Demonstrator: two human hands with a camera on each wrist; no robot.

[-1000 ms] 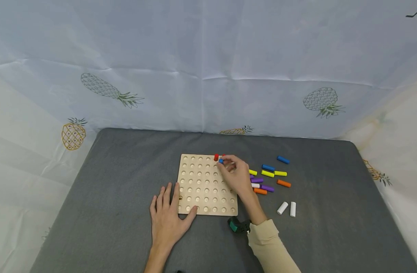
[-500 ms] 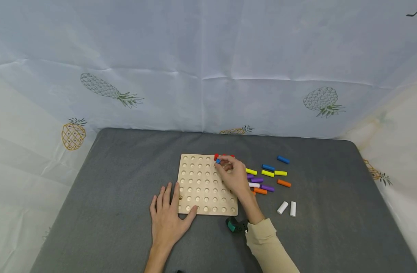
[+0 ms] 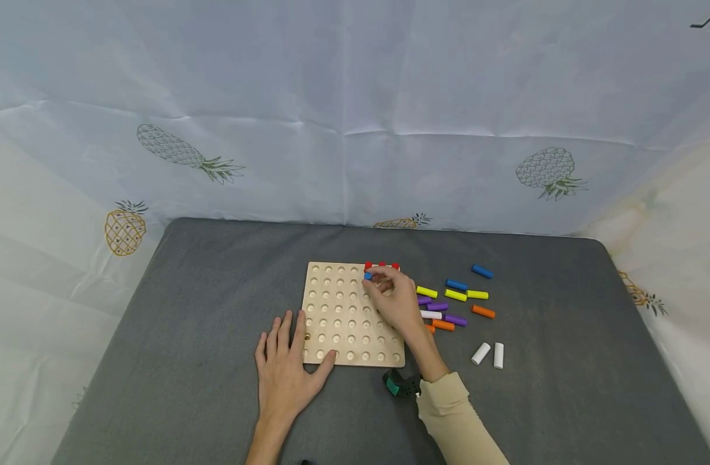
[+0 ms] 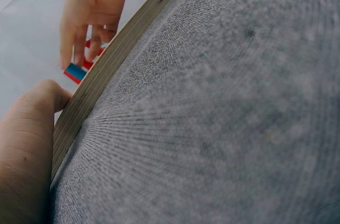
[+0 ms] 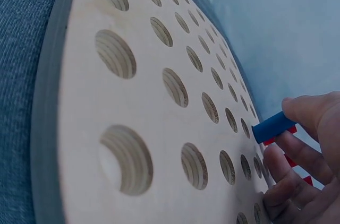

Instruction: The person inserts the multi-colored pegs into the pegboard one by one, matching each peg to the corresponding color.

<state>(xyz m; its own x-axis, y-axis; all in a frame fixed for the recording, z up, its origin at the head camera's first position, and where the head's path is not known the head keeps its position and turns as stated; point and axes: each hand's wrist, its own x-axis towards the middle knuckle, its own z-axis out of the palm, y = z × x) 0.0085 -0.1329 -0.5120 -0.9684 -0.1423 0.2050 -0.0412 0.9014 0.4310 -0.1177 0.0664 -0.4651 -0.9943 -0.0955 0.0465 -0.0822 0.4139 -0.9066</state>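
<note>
A square wooden pegboard (image 3: 337, 310) with rows of round holes lies on the dark grey tabletop. Between thumb and index finger, my right hand (image 3: 395, 300) pinches a blue peg (image 5: 273, 127); in the right wrist view its lower end is at the board's surface, by a hole in the second row from the back. Red pegs (image 3: 368, 265) stand in the back row, just behind that hand. My left hand (image 3: 289, 371) lies with fingers spread over the board's front left corner, the thumb (image 4: 53, 94) against the board's edge in the left wrist view.
Right of the board lie loose pegs: blue (image 3: 482, 271), yellow (image 3: 477, 295), purple (image 3: 455, 320), orange (image 3: 483, 311) and white (image 3: 499, 355). A black and green device (image 3: 398, 384) sits at the right wrist. A pale pineapple-print cloth (image 3: 343, 116) hangs behind the table.
My right hand has shifted slightly left with the blue peg, so more of the red pegs and of the loose pegs shows. My left hand has stayed in place.
</note>
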